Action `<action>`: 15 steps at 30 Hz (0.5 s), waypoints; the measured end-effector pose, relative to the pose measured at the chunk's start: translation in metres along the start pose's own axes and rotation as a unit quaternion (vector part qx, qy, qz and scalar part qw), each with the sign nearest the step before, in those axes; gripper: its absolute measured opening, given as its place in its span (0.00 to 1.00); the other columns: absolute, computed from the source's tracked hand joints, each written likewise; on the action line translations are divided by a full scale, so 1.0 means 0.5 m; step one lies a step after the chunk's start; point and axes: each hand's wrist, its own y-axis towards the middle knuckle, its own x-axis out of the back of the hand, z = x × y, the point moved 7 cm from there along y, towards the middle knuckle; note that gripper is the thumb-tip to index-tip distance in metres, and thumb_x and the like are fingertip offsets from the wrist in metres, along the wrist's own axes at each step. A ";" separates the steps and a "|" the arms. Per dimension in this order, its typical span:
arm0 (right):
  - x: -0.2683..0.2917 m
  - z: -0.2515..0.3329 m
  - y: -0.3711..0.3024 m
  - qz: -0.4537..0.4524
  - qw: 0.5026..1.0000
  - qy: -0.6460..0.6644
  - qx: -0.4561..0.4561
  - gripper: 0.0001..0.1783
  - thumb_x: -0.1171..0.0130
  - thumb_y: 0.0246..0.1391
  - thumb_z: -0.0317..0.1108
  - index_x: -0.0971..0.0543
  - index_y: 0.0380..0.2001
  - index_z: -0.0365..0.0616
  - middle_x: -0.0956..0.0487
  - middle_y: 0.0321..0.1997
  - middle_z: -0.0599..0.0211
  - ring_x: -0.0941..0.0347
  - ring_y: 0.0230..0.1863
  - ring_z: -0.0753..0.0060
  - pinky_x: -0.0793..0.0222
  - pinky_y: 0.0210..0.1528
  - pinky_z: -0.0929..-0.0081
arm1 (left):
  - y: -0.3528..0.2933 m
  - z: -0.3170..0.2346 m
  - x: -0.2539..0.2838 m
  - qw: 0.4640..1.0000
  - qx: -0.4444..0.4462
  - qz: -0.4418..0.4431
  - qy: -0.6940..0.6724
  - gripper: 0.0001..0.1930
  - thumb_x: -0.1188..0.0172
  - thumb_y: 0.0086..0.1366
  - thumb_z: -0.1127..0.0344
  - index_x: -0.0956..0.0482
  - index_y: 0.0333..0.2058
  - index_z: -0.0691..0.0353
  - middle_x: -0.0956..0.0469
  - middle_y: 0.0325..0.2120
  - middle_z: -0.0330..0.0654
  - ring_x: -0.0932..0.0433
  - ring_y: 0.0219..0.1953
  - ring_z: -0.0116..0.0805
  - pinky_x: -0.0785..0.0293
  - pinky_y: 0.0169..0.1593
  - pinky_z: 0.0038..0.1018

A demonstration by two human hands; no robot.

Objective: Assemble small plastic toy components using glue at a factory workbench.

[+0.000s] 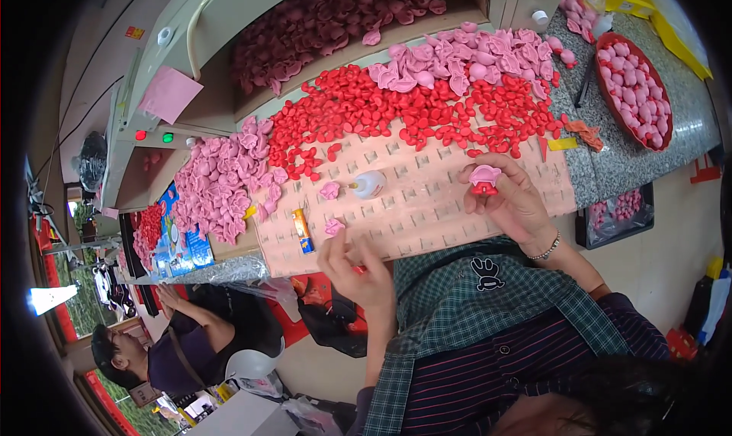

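Note:
My right hand (518,207) is closed on a small moulded piece (484,178) with a pink ruffled top and red lower parts, raised over the right side of the pinkish work sheet (427,230). My left hand (357,274) is at the sheet's front edge, its fingers apart. Just beyond its fingertips lies a pink ruffled piece (334,226); whether they touch is unclear. Another pink piece (329,190) lies farther back, beside a white squeeze bottle (368,184) with a narrow tip. An orange and blue small tube or packet (303,232) lies to the left.
Loose red pieces (343,112) and pink pieces (465,59) spread along the back, with more pink ones (225,181) at left. A red basket (669,120) of pink-and-red pieces stands at right. Behind is a grey cabinet (217,47). A co-worker (183,337) sits at left.

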 end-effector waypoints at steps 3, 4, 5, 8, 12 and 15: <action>-0.009 -0.007 -0.010 0.012 0.999 0.033 -0.039 0.24 0.46 0.65 0.40 0.31 0.61 0.44 0.22 0.53 0.48 0.21 0.37 0.65 0.25 0.43 0.72 | 0.015 0.051 -0.005 1.000 0.030 0.005 -0.004 0.13 0.38 0.63 0.76 0.22 0.47 0.67 0.28 0.43 0.48 0.25 0.33 0.35 0.27 0.37 0.27; -0.009 -0.014 -0.015 0.012 0.997 0.045 -0.058 0.24 0.46 0.66 0.39 0.31 0.62 0.44 0.23 0.53 0.48 0.21 0.36 0.66 0.25 0.43 0.72 | 0.018 0.073 -0.015 0.997 0.066 0.019 -0.035 0.12 0.38 0.63 0.75 0.22 0.45 0.67 0.28 0.42 0.48 0.24 0.34 0.37 0.26 0.36 0.29; -0.011 -0.019 -0.018 0.012 0.995 0.056 -0.077 0.24 0.47 0.66 0.39 0.32 0.62 0.44 0.23 0.54 0.48 0.21 0.35 0.67 0.25 0.43 0.72 | 0.024 0.087 -0.023 0.997 0.064 0.021 -0.040 0.12 0.38 0.63 0.75 0.22 0.45 0.67 0.28 0.42 0.48 0.24 0.34 0.37 0.26 0.36 0.29; -0.022 -0.035 -0.017 -0.016 0.993 0.063 -0.094 0.24 0.49 0.67 0.38 0.33 0.63 0.43 0.24 0.56 0.47 0.21 0.35 0.68 0.24 0.41 0.72 | 0.058 0.088 -0.042 0.999 -0.028 0.005 0.014 0.09 0.38 0.62 0.75 0.21 0.42 0.67 0.26 0.39 0.47 0.23 0.36 0.37 0.25 0.34 0.29; -0.018 -0.044 -0.009 -0.012 0.994 0.063 -0.086 0.24 0.50 0.67 0.37 0.34 0.64 0.43 0.25 0.57 0.47 0.21 0.35 0.67 0.25 0.42 0.73 | 0.078 0.055 -0.069 0.997 -0.073 0.026 0.008 0.09 0.38 0.64 0.74 0.23 0.42 0.67 0.26 0.39 0.47 0.23 0.36 0.35 0.25 0.32 0.25; -0.029 -0.042 -0.005 0.024 0.991 0.096 -0.091 0.24 0.51 0.68 0.37 0.34 0.64 0.44 0.24 0.57 0.47 0.21 0.37 0.67 0.25 0.43 0.73 | 0.063 0.058 -0.057 0.998 0.021 -0.008 -0.064 0.19 0.39 0.64 0.73 0.29 0.53 0.68 0.28 0.47 0.48 0.26 0.42 0.35 0.27 0.38 0.26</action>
